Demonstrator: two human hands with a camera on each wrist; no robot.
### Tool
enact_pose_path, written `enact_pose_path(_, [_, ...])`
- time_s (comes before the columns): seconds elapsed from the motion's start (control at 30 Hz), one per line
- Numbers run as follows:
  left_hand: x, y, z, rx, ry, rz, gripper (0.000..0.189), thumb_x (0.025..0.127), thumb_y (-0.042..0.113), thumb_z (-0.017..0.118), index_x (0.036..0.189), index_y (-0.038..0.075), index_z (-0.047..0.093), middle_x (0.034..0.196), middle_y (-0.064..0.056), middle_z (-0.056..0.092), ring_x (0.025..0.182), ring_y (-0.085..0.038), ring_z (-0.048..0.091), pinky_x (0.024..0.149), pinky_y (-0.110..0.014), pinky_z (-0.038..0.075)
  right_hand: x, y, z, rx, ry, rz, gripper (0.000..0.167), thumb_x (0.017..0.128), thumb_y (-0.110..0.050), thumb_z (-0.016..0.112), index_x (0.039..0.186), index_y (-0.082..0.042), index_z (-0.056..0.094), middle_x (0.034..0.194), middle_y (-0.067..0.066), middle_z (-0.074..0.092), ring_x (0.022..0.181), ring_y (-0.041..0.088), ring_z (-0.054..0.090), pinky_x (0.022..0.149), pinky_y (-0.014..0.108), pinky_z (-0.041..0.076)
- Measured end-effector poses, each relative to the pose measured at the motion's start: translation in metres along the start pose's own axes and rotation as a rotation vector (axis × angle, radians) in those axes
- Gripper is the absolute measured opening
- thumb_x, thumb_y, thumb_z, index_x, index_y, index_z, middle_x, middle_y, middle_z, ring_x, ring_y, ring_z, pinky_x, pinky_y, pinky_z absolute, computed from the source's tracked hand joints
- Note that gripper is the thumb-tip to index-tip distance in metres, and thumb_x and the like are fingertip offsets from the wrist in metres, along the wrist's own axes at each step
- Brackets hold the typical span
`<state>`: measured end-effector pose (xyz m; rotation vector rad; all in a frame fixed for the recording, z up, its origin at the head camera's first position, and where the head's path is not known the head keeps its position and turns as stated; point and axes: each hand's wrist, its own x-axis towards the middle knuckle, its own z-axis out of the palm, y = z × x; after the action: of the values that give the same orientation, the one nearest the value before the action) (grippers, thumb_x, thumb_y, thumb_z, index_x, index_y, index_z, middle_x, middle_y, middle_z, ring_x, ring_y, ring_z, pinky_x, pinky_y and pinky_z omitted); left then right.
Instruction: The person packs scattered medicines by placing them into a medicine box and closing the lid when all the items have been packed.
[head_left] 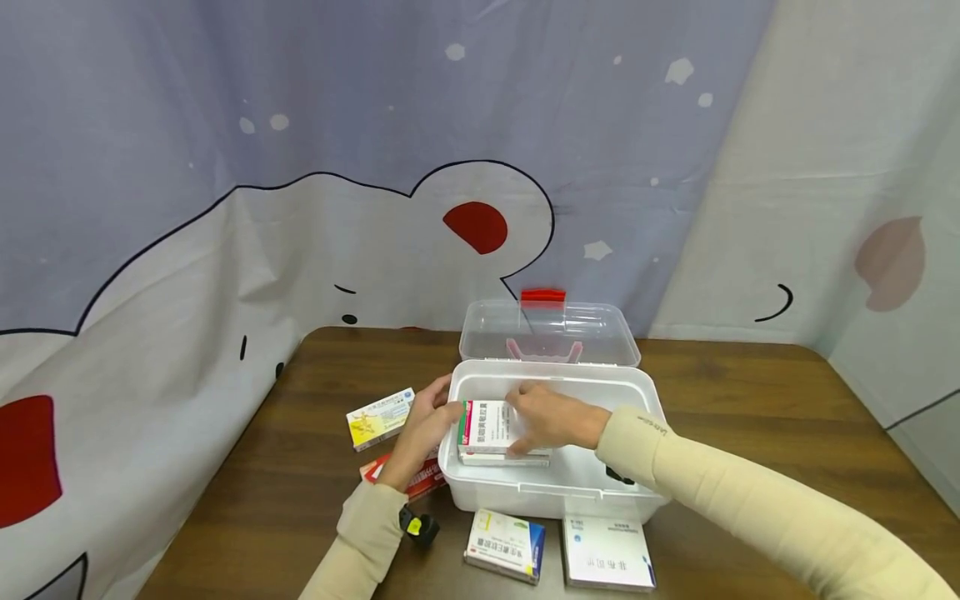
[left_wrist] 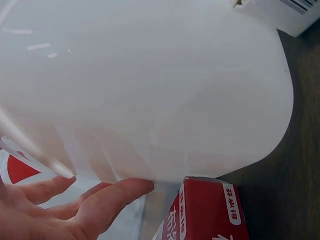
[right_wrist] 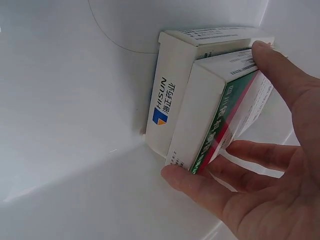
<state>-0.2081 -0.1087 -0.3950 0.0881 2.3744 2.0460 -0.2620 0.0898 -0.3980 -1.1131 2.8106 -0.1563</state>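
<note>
A white plastic bin (head_left: 555,497) with its clear lid tipped back stands on the wooden table. Inside, at its left end, my right hand (head_left: 551,417) holds a white medicine box with green and pink stripes (head_left: 491,423), thumb and fingertips at its edges. Right against that box lies a second white medicine box marked HISUN (right_wrist: 165,100). At the bin's left side my left hand (head_left: 427,425) rests on the outer wall near the rim, fingers fairly straight in the left wrist view. A red medicine box (left_wrist: 212,207) sits just beside those fingers, touching or close to the bin.
Left of the bin lies a yellow and white medicine box (head_left: 381,418). In front are a white box with a blue end (head_left: 504,546) and a larger white box (head_left: 607,552). Behind, the clear lid (head_left: 600,329) reaches toward the printed curtain (head_left: 375,242).
</note>
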Motion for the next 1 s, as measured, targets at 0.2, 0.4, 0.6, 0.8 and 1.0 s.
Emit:
enact_pose_path(0.2, [-0.002, 0.003, 0.000, 0.020, 0.008, -0.003, 0.056, 0.078, 0.001, 0.048, 0.134, -0.005, 0.039, 0.114, -0.031, 0.055, 0.099, -0.041, 0.056, 0.080, -0.047, 0.050, 0.001, -0.003, -0.001, -0.058, 0.014, -0.014, 0.065, 0.064, -0.048, 0.078, 0.106, -0.003, 0.058, 0.092, 0.006, 0.054, 0.081, 0.017, 0.051, 0.078, 0.033, 0.047])
enact_pose_path(0.4, [-0.001, 0.004, 0.001, 0.025, 0.011, -0.009, 0.056, 0.079, 0.002, 0.048, 0.134, -0.005, 0.039, 0.114, -0.030, 0.055, 0.099, -0.041, 0.056, 0.080, -0.047, 0.050, 0.001, -0.004, -0.001, -0.071, 0.028, -0.003, 0.063, 0.063, -0.048, 0.079, 0.101, -0.002, 0.060, 0.091, 0.007, 0.052, 0.080, 0.018, 0.051, 0.078, 0.034, 0.048])
enact_pose_path(0.6, [0.004, -0.005, 0.000, 0.006, 0.001, -0.029, 0.058, 0.077, 0.001, 0.049, 0.134, -0.004, 0.039, 0.114, -0.030, 0.055, 0.098, -0.040, 0.057, 0.079, -0.046, 0.051, -0.002, -0.006, -0.007, -0.042, -0.058, 0.033, 0.075, 0.063, -0.053, 0.077, 0.113, 0.000, 0.055, 0.103, 0.011, 0.054, 0.091, 0.020, 0.052, 0.088, 0.035, 0.045])
enact_pose_path(0.8, [0.017, -0.027, -0.001, -0.003, 0.026, -0.025, 0.058, 0.076, 0.002, 0.050, 0.134, 0.000, 0.041, 0.112, -0.026, 0.058, 0.096, -0.035, 0.059, 0.076, -0.042, 0.052, -0.009, -0.003, -0.024, -0.007, -0.125, 0.043, 0.078, 0.066, -0.057, 0.073, 0.119, -0.003, 0.054, 0.104, 0.008, 0.053, 0.092, 0.020, 0.049, 0.084, 0.035, 0.044])
enact_pose_path(1.0, [0.018, -0.031, 0.001, 0.008, 0.055, -0.012, 0.056, 0.075, 0.003, 0.050, 0.131, 0.002, 0.046, 0.108, -0.025, 0.060, 0.091, -0.033, 0.060, 0.074, -0.041, 0.053, -0.029, 0.010, -0.050, 0.094, -0.120, 0.057, 0.075, 0.071, -0.054, 0.070, 0.125, -0.004, 0.053, 0.114, 0.009, 0.054, 0.102, 0.022, 0.050, 0.089, 0.038, 0.043])
